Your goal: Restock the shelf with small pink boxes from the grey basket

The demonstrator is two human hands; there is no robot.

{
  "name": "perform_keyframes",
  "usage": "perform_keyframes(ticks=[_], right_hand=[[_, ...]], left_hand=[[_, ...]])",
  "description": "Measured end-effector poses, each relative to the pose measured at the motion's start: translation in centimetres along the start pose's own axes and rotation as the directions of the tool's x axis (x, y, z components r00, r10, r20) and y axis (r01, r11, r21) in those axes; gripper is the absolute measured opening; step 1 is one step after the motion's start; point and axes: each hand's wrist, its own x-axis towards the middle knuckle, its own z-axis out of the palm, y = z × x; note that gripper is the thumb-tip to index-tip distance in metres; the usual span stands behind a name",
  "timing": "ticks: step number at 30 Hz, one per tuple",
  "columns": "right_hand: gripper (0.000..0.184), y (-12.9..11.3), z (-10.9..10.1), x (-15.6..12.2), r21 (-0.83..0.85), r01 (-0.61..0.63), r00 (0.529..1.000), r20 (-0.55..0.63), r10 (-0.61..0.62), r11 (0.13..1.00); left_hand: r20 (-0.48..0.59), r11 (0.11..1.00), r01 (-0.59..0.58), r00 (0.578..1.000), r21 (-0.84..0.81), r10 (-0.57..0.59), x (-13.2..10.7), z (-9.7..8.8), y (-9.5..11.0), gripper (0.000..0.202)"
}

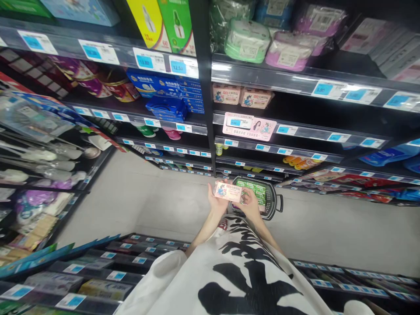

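Observation:
Both my hands hold a pink pack of laundry soap [228, 192] at chest height, its printed front facing up. My left hand [216, 202] is closed around the pack's left end. The fingers of my right hand [250, 202] grip its right end. Directly below and to the right is a dark shopping basket [273, 205], partly hidden by my right hand and the pack. In it lie several green packs [260, 190]. Two matching pink soap packs [256, 98] stand on the shelf ahead, above a pink price sign [249, 127].
Shelving with price tags [285, 130] rises ahead, holding blue boxes [167, 107] on the left and wrapped green and pink packs [247, 40] above. Hanging brushes [36, 153] line the left side. More shelves [108, 267] stand close behind me. Grey floor [328, 232] runs between them.

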Motion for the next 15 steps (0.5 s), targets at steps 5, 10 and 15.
perform_keyframes(ticks=[5,10,15], right_hand=[[0.072,0.5,-0.7,0.5,0.000,0.016,1.000,0.027,-0.016,1.000],[0.070,0.5,-1.0,0.7,-0.014,0.032,0.999,0.041,-0.032,0.999],[0.070,0.4,-1.6,0.8,-0.040,0.038,0.997,0.065,-0.036,0.998]], left_hand=[[-0.025,0.999,-0.013,1.000,0.041,0.014,0.0,0.5,0.2,0.050],[-0.025,0.997,-0.023,0.999,0.073,0.025,0.4,0.3,0.2,0.045],[0.009,0.998,-0.030,1.000,0.057,0.029,0.8,0.0,-0.1,0.042]])
